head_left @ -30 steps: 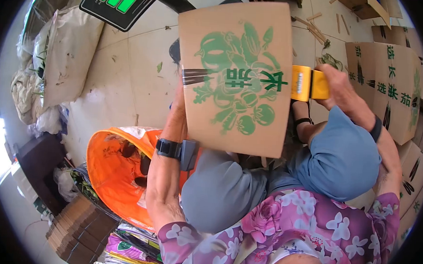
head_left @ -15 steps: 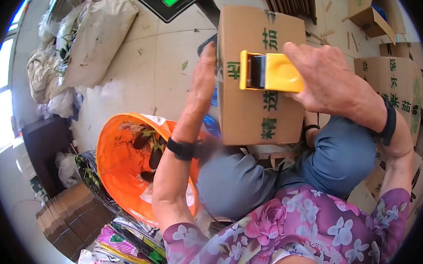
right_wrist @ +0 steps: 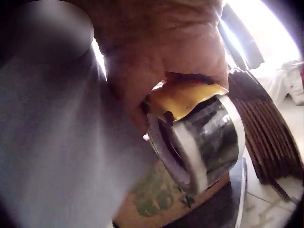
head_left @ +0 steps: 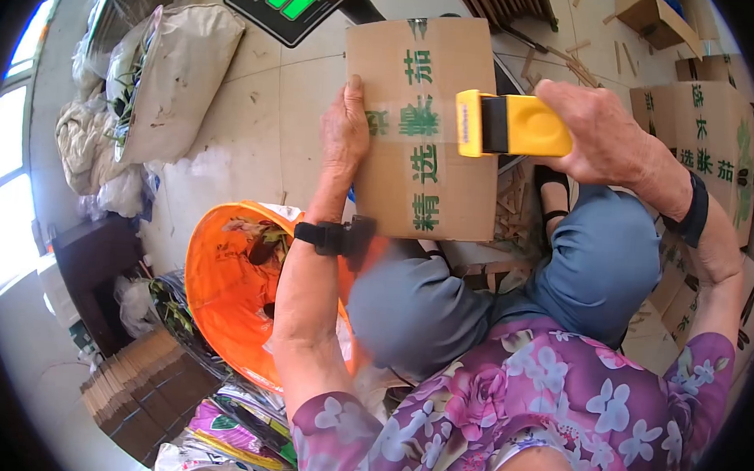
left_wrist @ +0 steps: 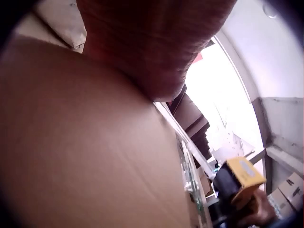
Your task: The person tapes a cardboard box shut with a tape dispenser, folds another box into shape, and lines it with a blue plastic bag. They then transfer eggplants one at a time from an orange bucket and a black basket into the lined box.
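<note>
Cardboard box (head_left: pixel 435 187), far side hidden: L fingers (head_left: pixel 353 98) flat, R fingers (head_left: pixel 565 96) grip tape gun (head_left: pixel 523 125).

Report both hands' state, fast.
Left hand: open, fingers flat against the cardboard box.
Right hand: closed around the yellow tape dispenser.

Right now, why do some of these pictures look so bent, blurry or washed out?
Head view: fisheye bends the edges, dark corners, window glares white. Left wrist view: brown cardboard box too close, blurred. Right wrist view: yellow plastic tape dispenser fairly sharp, foreground smeared.
</note>
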`<state>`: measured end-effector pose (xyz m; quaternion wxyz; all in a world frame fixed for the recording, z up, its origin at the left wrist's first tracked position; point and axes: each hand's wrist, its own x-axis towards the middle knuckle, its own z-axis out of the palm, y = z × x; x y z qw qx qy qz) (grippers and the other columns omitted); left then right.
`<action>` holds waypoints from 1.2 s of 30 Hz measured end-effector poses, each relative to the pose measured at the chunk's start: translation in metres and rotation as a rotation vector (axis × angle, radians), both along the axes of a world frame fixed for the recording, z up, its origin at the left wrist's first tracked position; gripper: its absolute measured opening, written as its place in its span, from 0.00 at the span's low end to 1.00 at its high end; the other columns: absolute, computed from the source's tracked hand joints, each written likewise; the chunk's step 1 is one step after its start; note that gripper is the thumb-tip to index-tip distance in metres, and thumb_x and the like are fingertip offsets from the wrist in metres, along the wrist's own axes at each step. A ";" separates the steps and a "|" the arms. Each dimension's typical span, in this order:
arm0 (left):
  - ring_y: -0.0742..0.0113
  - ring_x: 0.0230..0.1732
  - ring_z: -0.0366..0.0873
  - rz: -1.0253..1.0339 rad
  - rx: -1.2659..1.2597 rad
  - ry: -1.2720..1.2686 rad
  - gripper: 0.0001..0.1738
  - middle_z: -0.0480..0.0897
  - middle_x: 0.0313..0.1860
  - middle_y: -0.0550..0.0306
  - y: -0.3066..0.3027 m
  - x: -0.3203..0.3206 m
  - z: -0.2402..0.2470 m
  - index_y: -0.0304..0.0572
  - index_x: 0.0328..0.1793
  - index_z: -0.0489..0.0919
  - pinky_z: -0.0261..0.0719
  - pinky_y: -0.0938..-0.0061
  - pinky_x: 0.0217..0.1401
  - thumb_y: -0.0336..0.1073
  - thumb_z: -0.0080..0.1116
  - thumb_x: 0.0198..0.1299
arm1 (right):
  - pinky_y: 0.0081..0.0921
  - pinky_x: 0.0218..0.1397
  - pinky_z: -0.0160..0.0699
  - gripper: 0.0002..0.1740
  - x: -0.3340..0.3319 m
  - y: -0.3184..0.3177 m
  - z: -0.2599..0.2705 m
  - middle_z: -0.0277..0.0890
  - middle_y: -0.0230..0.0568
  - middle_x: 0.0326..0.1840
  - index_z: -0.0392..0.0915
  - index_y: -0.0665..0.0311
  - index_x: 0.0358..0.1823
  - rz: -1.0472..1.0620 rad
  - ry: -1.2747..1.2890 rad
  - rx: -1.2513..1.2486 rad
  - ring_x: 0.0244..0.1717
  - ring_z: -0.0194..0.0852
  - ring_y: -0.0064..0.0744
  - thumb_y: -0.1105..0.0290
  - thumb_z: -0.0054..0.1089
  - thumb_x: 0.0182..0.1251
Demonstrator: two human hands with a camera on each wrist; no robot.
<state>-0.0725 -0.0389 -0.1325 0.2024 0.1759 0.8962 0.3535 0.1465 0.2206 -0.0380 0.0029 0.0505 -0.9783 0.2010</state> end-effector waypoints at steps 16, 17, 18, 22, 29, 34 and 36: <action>0.51 0.44 0.82 0.092 -0.061 -0.037 0.48 0.85 0.39 0.38 -0.011 -0.006 0.005 0.26 0.52 0.82 0.76 0.61 0.51 0.72 0.33 0.70 | 0.41 0.45 0.78 0.34 0.165 0.094 -0.172 0.74 0.56 0.41 0.67 0.68 0.55 -0.294 -0.010 -0.203 0.44 0.78 0.60 0.64 0.75 0.51; 0.52 0.43 0.82 0.087 -0.078 -0.051 0.48 0.85 0.39 0.39 -0.010 -0.006 0.007 0.25 0.52 0.82 0.76 0.61 0.51 0.71 0.33 0.70 | 0.42 0.46 0.79 0.34 0.171 0.098 -0.178 0.75 0.55 0.42 0.67 0.68 0.55 -0.316 -0.018 -0.171 0.44 0.78 0.60 0.63 0.75 0.51; 0.52 0.43 0.82 0.081 -0.077 -0.053 0.48 0.85 0.39 0.39 -0.010 -0.007 0.008 0.25 0.52 0.82 0.76 0.61 0.51 0.71 0.33 0.70 | 0.43 0.47 0.79 0.34 0.173 0.100 -0.181 0.75 0.54 0.42 0.67 0.67 0.56 -0.331 -0.025 -0.136 0.45 0.78 0.60 0.61 0.75 0.52; 0.54 0.42 0.82 0.098 -0.094 -0.041 0.47 0.85 0.38 0.39 -0.010 -0.008 0.010 0.25 0.51 0.82 0.77 0.62 0.49 0.70 0.33 0.71 | 0.43 0.46 0.79 0.34 0.158 0.090 -0.181 0.76 0.55 0.41 0.67 0.68 0.55 -0.335 -0.017 -0.095 0.45 0.78 0.60 0.62 0.75 0.52; 0.56 0.40 0.81 0.067 -0.053 -0.040 0.47 0.85 0.36 0.41 -0.007 -0.004 0.010 0.25 0.50 0.82 0.77 0.62 0.47 0.70 0.33 0.71 | 0.41 0.34 0.77 0.20 0.034 0.015 -0.206 0.76 0.42 0.36 0.71 0.64 0.44 -0.121 -0.039 0.311 0.38 0.80 0.46 0.69 0.66 0.50; 0.58 0.40 0.81 0.086 -0.092 -0.074 0.47 0.86 0.37 0.44 -0.005 0.003 0.016 0.25 0.51 0.82 0.77 0.62 0.47 0.70 0.32 0.71 | 0.38 0.31 0.81 0.17 -0.025 -0.018 -0.172 0.76 0.37 0.37 0.78 0.66 0.41 -0.015 -0.268 0.519 0.38 0.83 0.37 0.64 0.65 0.53; 0.57 0.41 0.81 0.094 -0.025 -0.101 0.47 0.86 0.38 0.44 0.001 -0.002 0.011 0.25 0.52 0.81 0.77 0.62 0.47 0.70 0.31 0.71 | 0.39 0.33 0.84 0.16 -0.028 -0.014 -0.158 0.78 0.39 0.39 0.81 0.65 0.39 -0.056 -0.416 0.365 0.41 0.84 0.35 0.62 0.68 0.53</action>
